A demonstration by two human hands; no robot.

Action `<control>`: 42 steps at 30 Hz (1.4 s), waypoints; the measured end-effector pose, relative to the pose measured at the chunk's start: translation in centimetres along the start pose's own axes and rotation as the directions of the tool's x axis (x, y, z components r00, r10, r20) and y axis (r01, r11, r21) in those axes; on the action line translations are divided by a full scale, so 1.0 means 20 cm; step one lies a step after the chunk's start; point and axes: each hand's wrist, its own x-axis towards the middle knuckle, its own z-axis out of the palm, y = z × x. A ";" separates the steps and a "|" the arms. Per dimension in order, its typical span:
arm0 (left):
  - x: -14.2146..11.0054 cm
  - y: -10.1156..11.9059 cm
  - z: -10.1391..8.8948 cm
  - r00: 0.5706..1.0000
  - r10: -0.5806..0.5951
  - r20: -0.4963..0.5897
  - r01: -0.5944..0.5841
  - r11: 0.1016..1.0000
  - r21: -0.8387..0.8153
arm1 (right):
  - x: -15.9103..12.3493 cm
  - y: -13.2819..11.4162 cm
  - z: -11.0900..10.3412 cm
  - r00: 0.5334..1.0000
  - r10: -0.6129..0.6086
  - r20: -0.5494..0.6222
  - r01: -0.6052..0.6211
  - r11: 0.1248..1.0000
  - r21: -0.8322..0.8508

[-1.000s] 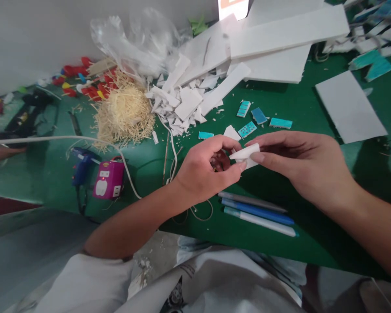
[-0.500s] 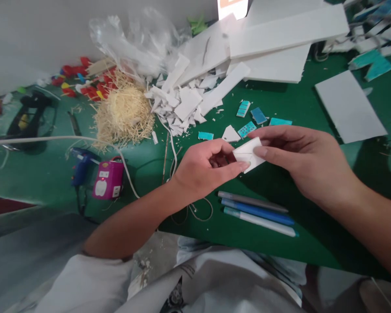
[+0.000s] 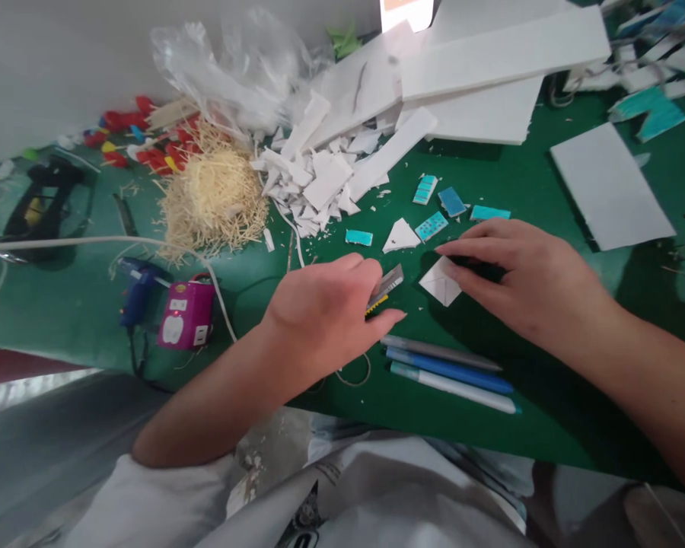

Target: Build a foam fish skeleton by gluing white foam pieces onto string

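- Far left: a blue glue gun (image 3: 139, 293) lies beside a magenta box (image 3: 186, 313), nearer than the straw heap (image 3: 220, 186).
- Left of centre: the left hand (image 3: 329, 306) has its fingers curled around a cutter (image 3: 390, 281), blade pointing right and far.
- Centre: a small white piece (image 3: 441, 284), marked with lines, is at the right hand's fingertips, farther than three pens (image 3: 450, 367).
- Right: the right hand (image 3: 525, 270) pinches that piece between thumb and fingers, nearer than a white panel (image 3: 613, 185).
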 end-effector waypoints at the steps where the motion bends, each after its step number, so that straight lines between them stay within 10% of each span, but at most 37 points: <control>1: -0.02 0.02 -0.02 0.998 -0.039 0.052 0.033 0.993 0.113 | 0.00 0.00 0.00 1.000 -0.025 -0.015 0.025 0.999 -0.039; 12: -0.05 0.06 0.01 0.967 -0.013 0.255 -0.085 0.926 0.368 | -0.03 0.00 0.01 0.988 -0.142 0.058 0.149 0.974 -0.170; 19: -0.10 0.00 0.04 0.987 0.152 0.048 -0.159 0.927 0.340 | -0.02 0.02 0.02 0.996 -0.067 0.065 0.072 0.995 -0.070; 24: -0.13 -0.05 0.07 0.907 0.392 -0.152 -0.365 0.914 0.181 | -0.01 0.03 0.02 0.996 -0.038 0.086 0.041 0.999 -0.030; 32: 0.00 0.03 0.06 0.939 0.212 0.273 -0.266 0.947 0.180 | 0.00 0.04 0.02 0.995 -0.015 0.103 0.015 1.000 -0.001; 42: 0.01 0.06 0.07 0.918 0.217 0.333 -0.290 0.939 0.187 | 0.00 0.04 0.01 0.993 -0.011 0.119 0.007 1.000 0.030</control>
